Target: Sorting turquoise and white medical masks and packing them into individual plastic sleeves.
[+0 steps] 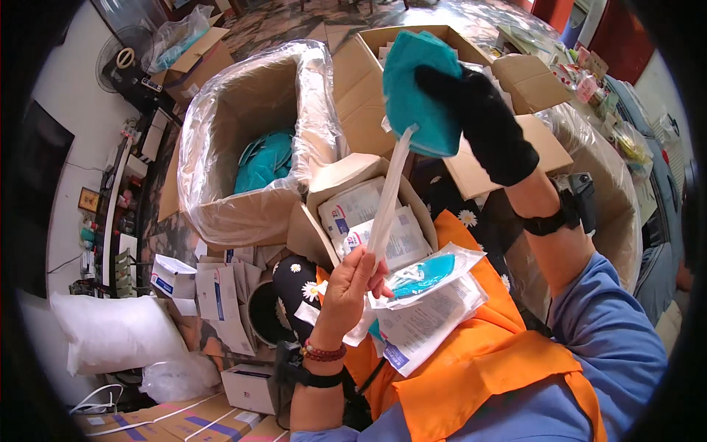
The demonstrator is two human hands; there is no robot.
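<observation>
Patterned dark floor (294, 29) stretches away beyond the person's lap, with a fan (125, 59) at the far left. Black-gloved, the right hand (482, 118) has its grip closed around a teal bundle (416, 88) of what look like masks, raised above the lap. Bare, the left hand (346, 283) pinches the lower end of a white strip (389, 202) whose upper end meets the bundle's lower edge. The step in hand seems to be drawing the strip straight; the next move calls, I judge, for a firm pinch and a steady hold on the bundle. Below, printed pouches (431, 320) lie over an orange apron (501, 376). Farther out stand a box (300, 232) of white packets (401, 236) and a plastic-lined carton (236, 221) holding a teal pile (264, 162).
</observation>
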